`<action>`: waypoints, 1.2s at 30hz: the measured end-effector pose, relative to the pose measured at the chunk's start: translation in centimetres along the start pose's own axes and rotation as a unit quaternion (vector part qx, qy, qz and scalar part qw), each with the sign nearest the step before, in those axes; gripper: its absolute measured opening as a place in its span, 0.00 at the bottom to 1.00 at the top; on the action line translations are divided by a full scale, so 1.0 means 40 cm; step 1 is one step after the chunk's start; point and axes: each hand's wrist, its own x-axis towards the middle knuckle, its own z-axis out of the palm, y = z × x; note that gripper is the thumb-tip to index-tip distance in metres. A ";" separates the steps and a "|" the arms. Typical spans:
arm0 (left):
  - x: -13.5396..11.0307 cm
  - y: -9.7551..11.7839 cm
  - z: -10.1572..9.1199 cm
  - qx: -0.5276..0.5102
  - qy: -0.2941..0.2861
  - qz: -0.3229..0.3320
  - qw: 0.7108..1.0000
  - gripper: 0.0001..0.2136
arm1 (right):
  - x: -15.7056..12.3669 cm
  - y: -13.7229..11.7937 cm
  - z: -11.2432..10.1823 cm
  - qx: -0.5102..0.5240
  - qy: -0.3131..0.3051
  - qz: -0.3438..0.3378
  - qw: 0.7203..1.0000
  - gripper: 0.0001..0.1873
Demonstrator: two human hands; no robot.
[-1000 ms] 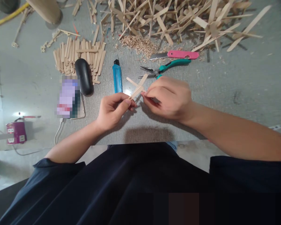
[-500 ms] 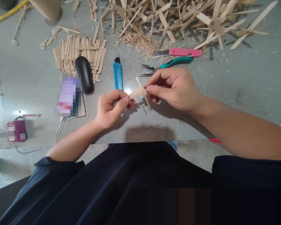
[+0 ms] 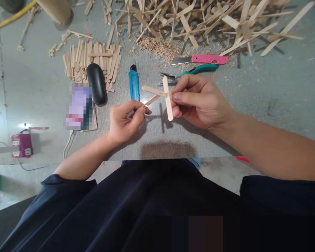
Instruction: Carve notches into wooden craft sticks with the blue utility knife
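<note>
A cross of flat wooden craft sticks (image 3: 168, 105) hung above the grey counter (image 3: 265, 91), the right hand (image 3: 199, 101) closed on its joint with thumb and fingers, the left hand (image 3: 124, 120) pinching one arm's near tip. It looked light, stiff yet snappable, best gripped at the crossing. Beyond lay a blue utility knife (image 3: 133, 84), pliers (image 3: 196, 69) and a heap of similar crosses (image 3: 199, 17)

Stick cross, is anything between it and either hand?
Nothing visible stands between them. The right hand pinches the stick cross beside its crossing, and the left hand pinches the tip of its lower-left arm.
</note>
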 end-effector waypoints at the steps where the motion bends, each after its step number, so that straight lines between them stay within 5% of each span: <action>1: 0.001 0.001 0.001 0.002 -0.001 0.002 1.000 0.16 | 0.000 0.001 0.002 -0.002 -0.008 0.001 1.000 0.26; 20: 0.006 0.004 -0.009 0.037 -0.024 0.017 0.999 0.20 | -0.008 -0.027 0.029 -0.050 -0.047 -0.001 0.998 0.36; 36: 0.011 0.003 -0.020 0.040 -0.059 0.059 0.996 0.16 | -0.011 -0.040 0.017 -0.031 -0.097 0.011 0.995 0.29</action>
